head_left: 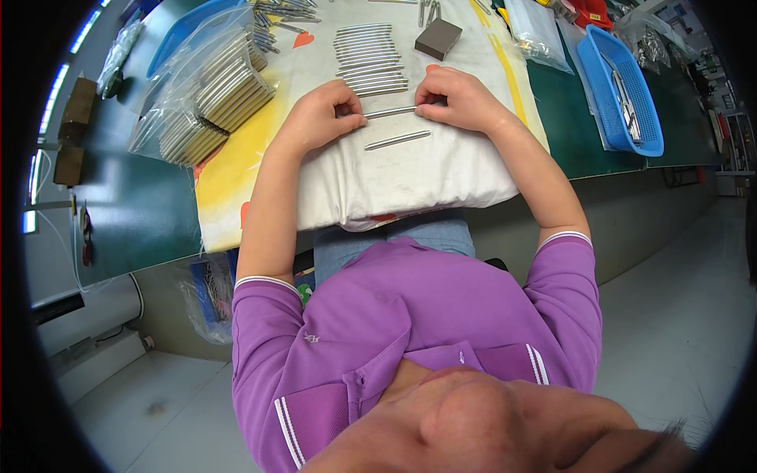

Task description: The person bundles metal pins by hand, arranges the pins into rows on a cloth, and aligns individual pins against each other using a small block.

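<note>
A thin silvery metal rod (390, 113) lies crosswise between my two hands, just above the white cloth. My left hand (327, 114) pinches its left end, and my right hand (456, 98) pinches the right end. Nearer to me, a second metal rod (397, 140) rests on the cloth, tilted slightly up to the right. Beyond my hands, a row of several similar rods (369, 59) is laid out side by side. A dark brown block (438, 39) sits beyond my right hand, to the right of the row.
At left, a clear plastic bag (169, 102) holds stacked rods, with loose rods (288, 9) behind it. A blue basket (631, 98) with metal pieces stands at right, near clear plastic bags (540, 35). The patterned cloth (441, 173) covers part of the green table (150, 209).
</note>
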Demonstrator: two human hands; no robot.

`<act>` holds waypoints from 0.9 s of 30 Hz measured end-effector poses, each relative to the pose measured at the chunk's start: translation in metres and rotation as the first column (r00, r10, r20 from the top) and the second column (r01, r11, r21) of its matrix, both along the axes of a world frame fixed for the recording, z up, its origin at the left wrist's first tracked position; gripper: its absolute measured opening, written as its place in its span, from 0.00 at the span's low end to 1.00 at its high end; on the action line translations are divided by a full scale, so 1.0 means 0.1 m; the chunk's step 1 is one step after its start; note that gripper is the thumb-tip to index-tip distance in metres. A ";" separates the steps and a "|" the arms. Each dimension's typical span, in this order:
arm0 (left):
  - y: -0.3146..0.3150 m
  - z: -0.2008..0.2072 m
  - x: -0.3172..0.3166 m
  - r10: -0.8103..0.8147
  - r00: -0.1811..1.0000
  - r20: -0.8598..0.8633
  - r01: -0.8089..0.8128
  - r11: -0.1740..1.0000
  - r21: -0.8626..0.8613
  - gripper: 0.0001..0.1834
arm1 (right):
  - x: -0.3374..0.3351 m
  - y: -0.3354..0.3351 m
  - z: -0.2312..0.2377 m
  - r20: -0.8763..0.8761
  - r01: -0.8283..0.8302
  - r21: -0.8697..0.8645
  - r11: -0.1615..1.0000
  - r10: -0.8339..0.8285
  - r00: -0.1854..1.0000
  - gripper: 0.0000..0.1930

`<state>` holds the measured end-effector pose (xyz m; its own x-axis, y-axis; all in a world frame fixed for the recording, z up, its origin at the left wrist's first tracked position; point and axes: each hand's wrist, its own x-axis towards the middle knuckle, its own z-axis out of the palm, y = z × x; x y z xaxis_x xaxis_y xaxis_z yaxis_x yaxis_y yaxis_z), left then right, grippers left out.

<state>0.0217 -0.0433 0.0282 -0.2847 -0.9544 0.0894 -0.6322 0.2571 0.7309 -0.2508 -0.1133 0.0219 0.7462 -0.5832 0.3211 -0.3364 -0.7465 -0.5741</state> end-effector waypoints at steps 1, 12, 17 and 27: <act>0.00 0.00 0.00 -0.008 1.000 0.003 0.008 1.000 0.010 0.07 | 0.00 0.00 0.01 0.000 0.000 0.001 1.000 0.000 1.000 0.06; 0.01 0.03 0.02 -0.092 0.995 0.025 0.091 0.995 0.033 0.10 | -0.04 0.00 0.05 -0.038 -0.118 0.000 0.993 0.118 0.992 0.07; 0.04 0.05 0.00 -0.119 0.993 0.001 0.118 0.990 0.071 0.10 | -0.06 0.02 0.10 -0.033 -0.168 0.040 0.985 0.169 0.985 0.09; 0.04 0.04 -0.01 -0.144 0.990 0.015 0.143 0.988 0.055 0.09 | -0.03 0.04 0.09 -0.043 -0.162 0.129 0.978 0.168 0.985 0.10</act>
<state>0.0208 -0.0398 0.0320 -0.4198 -0.9070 0.0327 -0.6054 0.3067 0.7344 -0.2542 -0.1092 0.0313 0.8497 -0.4835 0.2103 -0.2475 -0.7180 -0.6506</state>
